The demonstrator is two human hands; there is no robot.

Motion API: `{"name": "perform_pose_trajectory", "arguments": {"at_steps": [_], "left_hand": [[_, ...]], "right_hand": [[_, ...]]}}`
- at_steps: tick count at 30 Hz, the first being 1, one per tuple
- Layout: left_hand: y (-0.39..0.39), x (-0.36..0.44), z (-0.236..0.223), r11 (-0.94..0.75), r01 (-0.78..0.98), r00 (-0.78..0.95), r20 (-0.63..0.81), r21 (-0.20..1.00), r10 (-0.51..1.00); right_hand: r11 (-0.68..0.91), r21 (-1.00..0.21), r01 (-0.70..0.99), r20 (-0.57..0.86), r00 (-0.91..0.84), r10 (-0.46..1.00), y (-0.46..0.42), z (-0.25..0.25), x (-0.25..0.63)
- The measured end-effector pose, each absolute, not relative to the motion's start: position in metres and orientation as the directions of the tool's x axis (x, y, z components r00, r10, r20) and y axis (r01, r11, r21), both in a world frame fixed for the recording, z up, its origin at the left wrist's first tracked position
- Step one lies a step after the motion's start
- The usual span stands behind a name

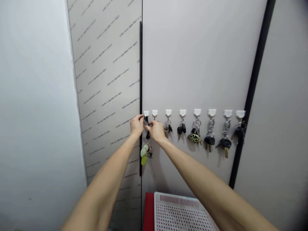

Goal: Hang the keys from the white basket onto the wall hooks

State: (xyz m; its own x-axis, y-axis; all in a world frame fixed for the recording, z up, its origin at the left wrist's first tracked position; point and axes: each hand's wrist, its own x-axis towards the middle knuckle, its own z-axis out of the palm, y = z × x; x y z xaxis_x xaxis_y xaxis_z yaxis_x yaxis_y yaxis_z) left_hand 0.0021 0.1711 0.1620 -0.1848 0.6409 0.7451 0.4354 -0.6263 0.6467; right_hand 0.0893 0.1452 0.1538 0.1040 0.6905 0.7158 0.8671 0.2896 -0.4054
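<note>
At the leftmost white hook (146, 113), my left hand (136, 125) pinches the upper part of a black key strap (147, 120). Close by on the right, my right hand (156, 130) has its thumb and fingers closed on the same strap, slightly lower. Below my hands dangles the strap's lower end, with a pale green charm (144, 150), a yellow-green tag (143, 160) and small dark pieces on a ring. Whether the strap's loop sits over the hook is hard to see. Behind my right hand, the second hook (154, 113) has its lower part hidden.
Rightward along the white panel, several hooks carry key bunches, including keys with a gold-green round charm (194, 138) and black car keys (209, 140). A black vertical handle strip (141, 64) runs left of the hooks. Below stands a white perforated basket (178, 200) beside a red surface (149, 211).
</note>
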Motion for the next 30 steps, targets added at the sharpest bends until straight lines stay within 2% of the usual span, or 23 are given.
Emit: {"name": "perform_pose_trajectory", "arguments": {"at_steps": [3, 12, 18, 21, 24, 26, 28, 30], "left_hand": [[0.173, 0.001, 0.157, -0.657, 0.374, -0.172, 0.745, 0.655, 0.644], [0.170, 0.002, 0.160, -0.567, 0.425, -0.225, 0.688, 0.706, 0.690], [0.171, 0.004, 0.154, -0.554, 0.576, -0.140, 0.740, 0.601, 0.658], [0.164, 0.003, 0.143, -0.545, 0.588, -0.134, 0.737, 0.597, 0.662], [0.152, 0.004, 0.120, -0.561, 0.496, -0.202, 0.716, 0.663, 0.668], [0.140, 0.007, 0.100, -0.564, 0.347, -0.188, 0.644, 0.750, 0.741], [0.123, 0.013, 0.082, -0.522, 0.115, -0.078, 0.532, 0.845, 0.843], [0.103, 0.022, 0.073, -0.449, -0.131, 0.089, 0.462, 0.884, 0.883]], "right_hand": [[0.292, -0.406, 0.866, 0.702, 0.091, 0.707, 0.145, 0.154, 0.089], [0.283, -0.367, 0.886, 0.701, 0.064, 0.710, 0.149, 0.157, 0.088], [0.199, -0.278, 0.940, 0.626, 0.020, 0.780, 0.145, 0.152, 0.085], [0.197, -0.297, 0.934, 0.590, 0.017, 0.808, 0.136, 0.144, 0.086], [0.333, -0.344, 0.878, 0.590, -0.073, 0.804, 0.121, 0.124, 0.096], [0.451, -0.423, 0.786, 0.567, -0.159, 0.808, 0.107, 0.105, 0.109], [0.516, -0.563, 0.646, 0.528, -0.199, 0.826, 0.090, 0.090, 0.127], [0.532, -0.708, 0.464, 0.523, -0.161, 0.837, 0.070, 0.084, 0.146]]}}
